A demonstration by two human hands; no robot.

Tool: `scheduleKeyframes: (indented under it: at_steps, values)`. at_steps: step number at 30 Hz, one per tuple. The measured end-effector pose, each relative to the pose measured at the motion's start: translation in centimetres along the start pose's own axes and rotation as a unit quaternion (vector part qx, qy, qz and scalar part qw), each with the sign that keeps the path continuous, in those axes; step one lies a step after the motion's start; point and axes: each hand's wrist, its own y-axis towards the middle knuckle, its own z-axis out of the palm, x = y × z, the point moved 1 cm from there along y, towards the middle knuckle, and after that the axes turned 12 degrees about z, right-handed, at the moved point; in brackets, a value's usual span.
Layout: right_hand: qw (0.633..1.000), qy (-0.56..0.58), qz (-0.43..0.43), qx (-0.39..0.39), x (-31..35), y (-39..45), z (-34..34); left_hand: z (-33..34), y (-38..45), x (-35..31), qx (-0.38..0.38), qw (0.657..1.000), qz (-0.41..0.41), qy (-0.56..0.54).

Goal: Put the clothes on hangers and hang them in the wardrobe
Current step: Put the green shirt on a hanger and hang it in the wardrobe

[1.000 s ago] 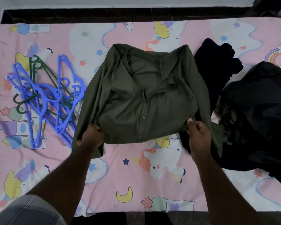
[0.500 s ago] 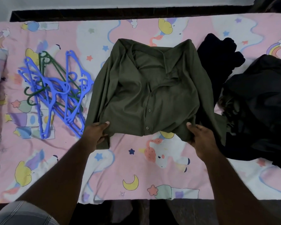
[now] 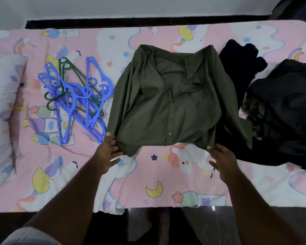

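The green shirt point(image 3: 168, 103) lies in the middle of the bed point(image 3: 148, 174), on the pink sheet with moons and unicorns. Its collar points away from you and its buttons face up.

Your left hand point(image 3: 106, 156) is at the shirt's near left corner. Its fingers are spread, and the fingertips touch the edge of the cloth. Your right hand point(image 3: 223, 160) is at the near right corner. Its fingers are loose and straight too, just touching the hem. Neither hand pinches the shirt.

The pile of hangers point(image 3: 74, 96) is just beside the shirt on your left. Most are blue and a few are green, all tangled together. The nearest blue one touches the shirt's left sleeve.

On your right, a heap of dark clothes point(image 3: 281, 112) sits right against the shirt, and part of the shirt's right side lies over it. A pillow point(image 3: 2, 112) rests at the far left end of the bed.
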Motion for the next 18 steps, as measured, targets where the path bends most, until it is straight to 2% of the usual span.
scheduleKeyframes:
  at_steps: [3,6,11,15,18]
  values:
    - [0.999,0.020,-0.004,-0.048,-1.3,0.3,0.1,0.4,-1.0,0.8,-0.026,0.999,0.011,-0.029]
    - [0.998,0.029,0.019,-0.055,-2.8,1.2,0.6,1.2,-1.4,2.3,-0.034,0.998,0.013,-0.060]
    - [0.993,0.005,0.006,-0.116,-3.7,3.5,2.3,2.4,0.0,4.4,-0.046,0.998,0.021,-0.031]
    - [0.992,0.037,-0.030,-0.114,-3.1,4.1,3.1,2.0,0.3,5.0,-0.069,0.997,0.015,-0.043]
    - [0.991,0.081,-0.034,-0.101,-3.0,1.5,2.4,1.0,-0.9,4.8,-0.061,0.994,-0.001,-0.089]
